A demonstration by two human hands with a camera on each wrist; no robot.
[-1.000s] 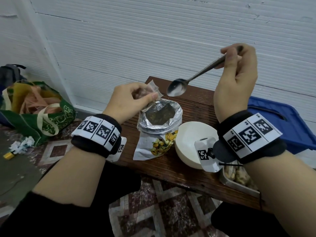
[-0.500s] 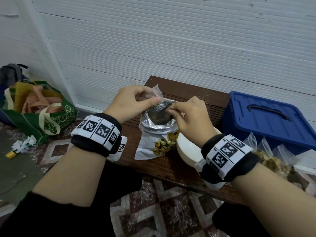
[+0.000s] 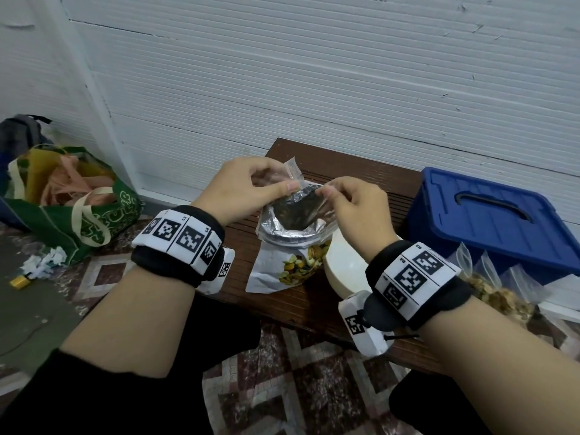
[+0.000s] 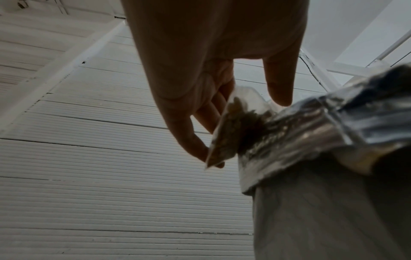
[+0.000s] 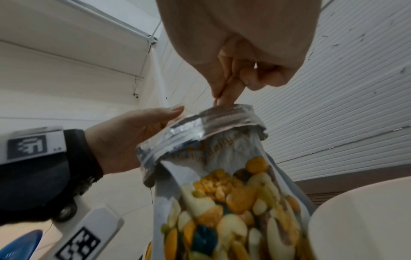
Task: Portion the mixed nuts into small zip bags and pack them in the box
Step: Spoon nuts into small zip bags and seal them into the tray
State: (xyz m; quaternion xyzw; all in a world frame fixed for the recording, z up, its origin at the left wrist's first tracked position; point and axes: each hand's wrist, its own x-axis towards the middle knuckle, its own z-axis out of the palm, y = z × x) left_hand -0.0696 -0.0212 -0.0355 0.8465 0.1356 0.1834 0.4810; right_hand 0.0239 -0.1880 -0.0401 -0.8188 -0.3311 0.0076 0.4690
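Note:
A small clear zip bag (image 3: 293, 171) with some nuts in it hangs over the open foil pouch of mixed nuts (image 3: 288, 262), which stands on the wooden bench (image 3: 282, 306). My left hand (image 3: 287, 184) pinches the bag's left top edge between thumb and fingers; the left wrist view shows the bag (image 4: 231, 123) against the pouch rim (image 4: 311, 132). My right hand (image 3: 324, 192) pinches the bag's right edge just above the rim, thumb against forefinger (image 5: 222, 98). No spoon shows. The blue box (image 3: 489, 221) sits at the right with its lid on.
A white bowl (image 3: 342, 265) stands right of the pouch, under my right wrist. Several filled zip bags (image 3: 496, 293) lie in front of the blue box. A green shopping bag (image 3: 72, 208) and paper scraps are on the floor at left. A white wall runs behind the bench.
My right hand came down from holding the spoon up, went to the pouch mouth, and now pinches at the small bag's edge. The spoon is out of sight. My left hand stayed put.

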